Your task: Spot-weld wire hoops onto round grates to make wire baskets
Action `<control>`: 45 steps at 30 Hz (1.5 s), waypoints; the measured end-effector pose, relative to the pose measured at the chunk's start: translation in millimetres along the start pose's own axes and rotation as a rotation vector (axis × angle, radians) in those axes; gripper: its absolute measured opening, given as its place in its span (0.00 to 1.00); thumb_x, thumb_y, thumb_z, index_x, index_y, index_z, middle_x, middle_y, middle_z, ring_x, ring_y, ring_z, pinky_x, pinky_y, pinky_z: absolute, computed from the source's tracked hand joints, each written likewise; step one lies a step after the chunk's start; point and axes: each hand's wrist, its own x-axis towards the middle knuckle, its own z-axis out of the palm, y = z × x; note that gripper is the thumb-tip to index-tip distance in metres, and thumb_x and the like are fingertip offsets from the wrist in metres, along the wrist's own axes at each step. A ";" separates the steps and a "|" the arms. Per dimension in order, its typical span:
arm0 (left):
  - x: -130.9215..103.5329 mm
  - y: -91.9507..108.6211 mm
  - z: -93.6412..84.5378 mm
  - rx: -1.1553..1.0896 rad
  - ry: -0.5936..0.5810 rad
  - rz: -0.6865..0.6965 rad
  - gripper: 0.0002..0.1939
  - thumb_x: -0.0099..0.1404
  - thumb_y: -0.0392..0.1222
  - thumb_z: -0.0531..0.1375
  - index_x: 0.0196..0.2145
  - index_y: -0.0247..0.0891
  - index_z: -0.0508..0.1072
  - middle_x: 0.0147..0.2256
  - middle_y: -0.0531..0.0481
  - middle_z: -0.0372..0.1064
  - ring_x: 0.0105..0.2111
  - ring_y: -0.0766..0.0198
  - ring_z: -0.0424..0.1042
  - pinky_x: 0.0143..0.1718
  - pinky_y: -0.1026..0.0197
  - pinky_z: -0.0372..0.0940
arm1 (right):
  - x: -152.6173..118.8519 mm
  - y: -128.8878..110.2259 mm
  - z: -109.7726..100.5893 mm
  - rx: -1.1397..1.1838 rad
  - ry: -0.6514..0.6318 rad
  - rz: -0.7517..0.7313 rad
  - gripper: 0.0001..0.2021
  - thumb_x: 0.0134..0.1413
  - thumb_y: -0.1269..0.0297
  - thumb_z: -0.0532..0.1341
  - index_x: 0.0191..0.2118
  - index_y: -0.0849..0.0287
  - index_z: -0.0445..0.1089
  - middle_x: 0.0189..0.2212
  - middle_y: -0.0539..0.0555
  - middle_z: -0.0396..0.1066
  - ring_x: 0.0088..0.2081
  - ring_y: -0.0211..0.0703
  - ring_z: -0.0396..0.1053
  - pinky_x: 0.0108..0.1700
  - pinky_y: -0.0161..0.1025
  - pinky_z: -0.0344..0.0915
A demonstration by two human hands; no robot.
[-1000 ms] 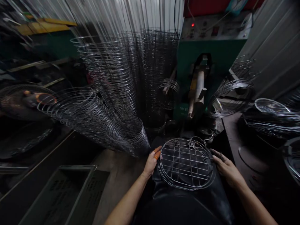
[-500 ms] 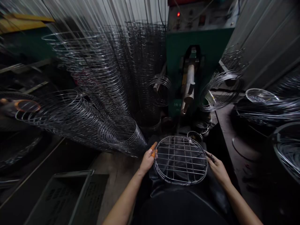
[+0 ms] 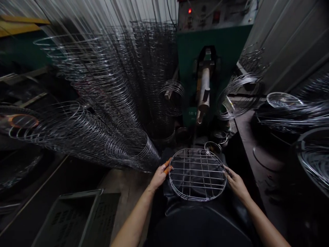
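Note:
A round wire rack (image 3: 197,174), with crossing bars inside a ring of several stacked wires, lies over the dark apron (image 3: 205,219) on my lap. My left hand (image 3: 159,175) grips its left rim; orange covers show on some of the fingers. On the opposite rim, my right hand (image 3: 235,181) has its fingers closed at the edge of the rack. The undersides of both grips are hidden. Just beyond the rack stands a small round container (image 3: 212,147) with bits inside.
Ahead stands a green machine (image 3: 190,51) with a lit red lamp and a projecting metal arm (image 3: 204,89). Tall stacks of wire rings (image 3: 102,79) lean at the left. Coiled wire (image 3: 295,116) lies at the right, and a green crate (image 3: 69,219) sits at lower left.
The whole view has shifted slightly, with the surroundings moving left and a little up. My right fingers sit a little further over the rack's rim; both hands stay at its sides.

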 end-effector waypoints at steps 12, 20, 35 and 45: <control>-0.9 22.0 -39.0 0.677 -0.503 0.111 0.57 0.41 0.58 0.67 0.63 0.42 0.43 0.64 0.42 0.39 0.62 0.47 0.40 0.61 0.46 0.39 | -7.5 -9.6 -4.3 0.067 -0.062 0.067 0.22 0.42 0.54 0.64 0.46 0.54 0.72 0.46 0.51 0.71 0.53 0.53 0.63 0.57 0.49 0.55; -18.9 -6.9 -8.1 0.971 -0.294 0.085 0.65 0.39 0.66 0.64 0.63 0.41 0.31 0.64 0.33 0.30 0.63 0.39 0.32 0.57 0.34 0.34 | -15.9 2.6 1.2 0.040 -0.027 0.025 0.23 0.45 0.51 0.62 0.48 0.52 0.70 0.49 0.50 0.69 0.54 0.53 0.61 0.58 0.48 0.54; 66.1 77.3 -40.6 0.347 -0.359 -0.099 0.48 0.45 0.54 0.67 0.60 0.38 0.53 0.60 0.39 0.51 0.60 0.49 0.50 0.61 0.47 0.44 | 21.0 17.4 -4.7 0.411 0.335 -0.002 0.18 0.48 0.52 0.57 0.44 0.55 0.62 0.30 0.49 0.67 0.33 0.40 0.67 0.37 0.36 0.66; 177.6 113.6 115.3 0.561 -1.067 -0.348 0.42 0.33 0.44 0.72 0.50 0.42 0.68 0.55 0.45 0.62 0.59 0.44 0.52 0.59 0.47 0.47 | 19.9 23.2 4.1 0.981 0.397 0.223 0.16 0.36 0.62 0.65 0.36 0.59 0.69 0.22 0.48 0.62 0.22 0.34 0.59 0.18 0.29 0.50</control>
